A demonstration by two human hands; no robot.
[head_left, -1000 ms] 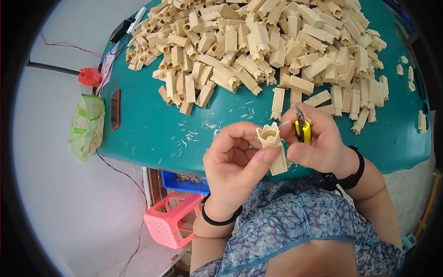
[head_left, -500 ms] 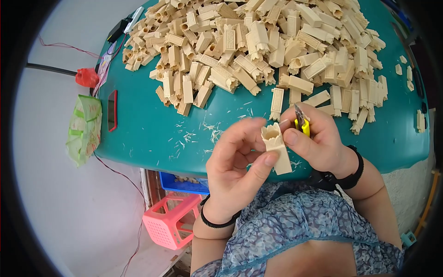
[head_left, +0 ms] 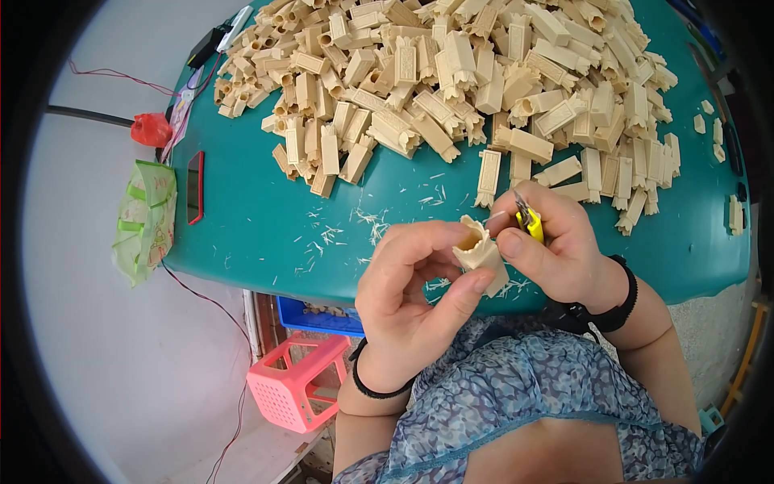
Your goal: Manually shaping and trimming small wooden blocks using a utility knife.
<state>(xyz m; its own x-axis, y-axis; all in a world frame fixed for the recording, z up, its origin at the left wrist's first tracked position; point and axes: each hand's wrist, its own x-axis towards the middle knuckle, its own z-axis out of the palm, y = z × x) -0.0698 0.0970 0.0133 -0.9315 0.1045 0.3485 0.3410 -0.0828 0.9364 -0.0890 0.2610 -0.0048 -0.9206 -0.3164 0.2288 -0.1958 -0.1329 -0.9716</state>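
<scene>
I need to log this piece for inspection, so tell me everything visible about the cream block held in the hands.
The cream hollow carved block looks like moulded plastic or resin, with a ridged side and a round open end facing up. It is tilted, pinched in the left hand above the teal table's edge; the right hand, holding a yellow-handled blade, touches its top.

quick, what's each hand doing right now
Left hand: closed on a cream moulded piece, held above the table edge.
Right hand: closed on a small yellow-handled tool, its tip at the piece.
</scene>
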